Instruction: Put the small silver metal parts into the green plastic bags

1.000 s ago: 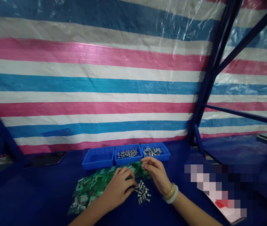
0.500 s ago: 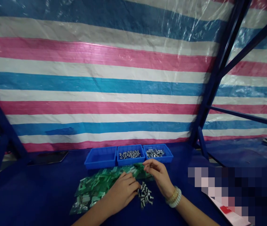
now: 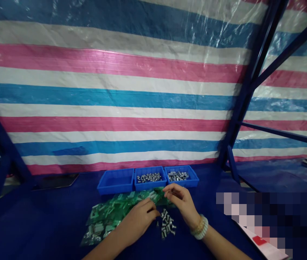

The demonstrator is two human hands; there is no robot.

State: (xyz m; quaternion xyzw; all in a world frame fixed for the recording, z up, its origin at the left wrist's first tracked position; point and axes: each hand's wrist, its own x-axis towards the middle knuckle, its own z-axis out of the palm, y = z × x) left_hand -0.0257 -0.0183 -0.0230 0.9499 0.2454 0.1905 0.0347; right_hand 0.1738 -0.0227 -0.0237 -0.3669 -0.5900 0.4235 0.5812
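My left hand (image 3: 139, 218) is closed, its fingertips curled down at the left edge of a small pile of metal, screw-like parts (image 3: 167, 224) on the blue tabletop. Whatever it may pinch is hidden. To the right of it, my right hand (image 3: 183, 204) is raised with thumb and fingers bent together over the green bags. I cannot make out anything between those fingertips. Under and behind my left hand lie green-tinted clear plastic bags (image 3: 106, 213) with small parts inside. A bracelet (image 3: 200, 227) circles my right wrist.
Three blue bins stand in a row behind the bags: a left bin (image 3: 115, 180), a middle bin (image 3: 149, 186) with metal parts and a right bin (image 3: 195, 177) with silvery pieces. A dark flat object (image 3: 57, 181) lies back left. Blue metal posts (image 3: 240, 115) flank the table.
My left hand has shifted slightly left and its fingers have curled in more; a small piece now shows beside the pile. My right hand has barely moved.
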